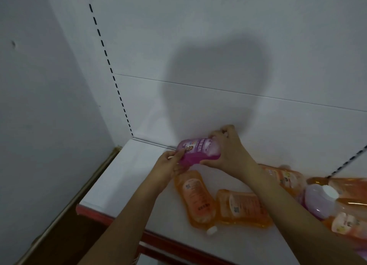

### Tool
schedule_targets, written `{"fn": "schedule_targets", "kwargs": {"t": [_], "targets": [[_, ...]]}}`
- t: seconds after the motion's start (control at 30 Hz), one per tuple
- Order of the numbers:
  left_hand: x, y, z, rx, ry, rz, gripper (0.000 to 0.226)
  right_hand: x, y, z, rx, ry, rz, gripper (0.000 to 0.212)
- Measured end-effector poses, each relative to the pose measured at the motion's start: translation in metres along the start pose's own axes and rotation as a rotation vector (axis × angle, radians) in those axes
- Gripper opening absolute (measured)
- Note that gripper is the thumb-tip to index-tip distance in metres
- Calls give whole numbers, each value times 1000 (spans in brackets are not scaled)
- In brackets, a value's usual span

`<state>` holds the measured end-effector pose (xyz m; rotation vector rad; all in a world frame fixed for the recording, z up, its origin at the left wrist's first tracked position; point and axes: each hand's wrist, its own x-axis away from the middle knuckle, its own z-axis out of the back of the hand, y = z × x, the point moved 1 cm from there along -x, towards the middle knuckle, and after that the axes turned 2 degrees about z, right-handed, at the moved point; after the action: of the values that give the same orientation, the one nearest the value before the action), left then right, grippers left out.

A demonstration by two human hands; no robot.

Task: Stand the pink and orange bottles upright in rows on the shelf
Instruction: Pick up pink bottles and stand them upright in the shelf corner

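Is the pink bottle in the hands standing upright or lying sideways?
Sideways: the pink bottle is held horizontally between left hand and right hand.

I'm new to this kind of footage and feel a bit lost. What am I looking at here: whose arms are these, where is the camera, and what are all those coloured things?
There is no machine here. A person wears one wide-angle camera on the head, so you look forward and down along their own two bare arms.

The white surface with a red front edge is a shop shelf, with a white back panel behind it.

Both hands hold one pink bottle on its side, above the shelf near the back. The left hand grips its lower end; the right hand wraps round the other end.

Below them, two orange bottles lie flat on the shelf. More orange bottles and a pale purple one lie heaped at the right. No bottle in view stands upright yet.
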<state>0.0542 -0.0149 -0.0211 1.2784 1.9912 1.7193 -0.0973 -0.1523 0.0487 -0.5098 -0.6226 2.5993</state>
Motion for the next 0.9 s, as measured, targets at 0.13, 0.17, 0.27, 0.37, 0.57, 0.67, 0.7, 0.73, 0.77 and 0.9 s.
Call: {"fn": "schedule_targets", "kwargs": {"t": [0.13, 0.17, 0.27, 0.37, 0.57, 0.67, 0.7, 0.73, 0.77, 0.9], "targets": [[2, 9, 40, 267, -67, 2, 45, -27, -30, -16, -78, -6, 99, 97], [3, 10, 50, 310, -61, -11, 45, -35, -36, -23, -124, 14, 86, 98], [6, 14, 83, 372, 10, -49, 46, -60, -54, -50, -328, 81, 11, 92], [14, 19, 112, 332, 139, -111, 43, -78, -76, -77, -392, -30, -32, 78], [30, 31, 159, -534, 591, -268, 39, -94, -106, -125, -348, -310, -11, 44], [27, 24, 169, -799, 696, -235, 40, -94, -110, -146, -305, -368, -60, 47], [24, 21, 171, -816, 699, -233, 42, -94, -109, -152, -278, -369, -80, 51], [20, 19, 173, -824, 684, -232, 43, -95, -106, -158, -236, -362, -81, 56], [16, 18, 174, -822, 656, -218, 44, -96, -102, -162, -149, -358, -59, 59], [20, 21, 171, -866, 696, -226, 43, -103, -99, -155, -31, -320, 29, 55]]}}
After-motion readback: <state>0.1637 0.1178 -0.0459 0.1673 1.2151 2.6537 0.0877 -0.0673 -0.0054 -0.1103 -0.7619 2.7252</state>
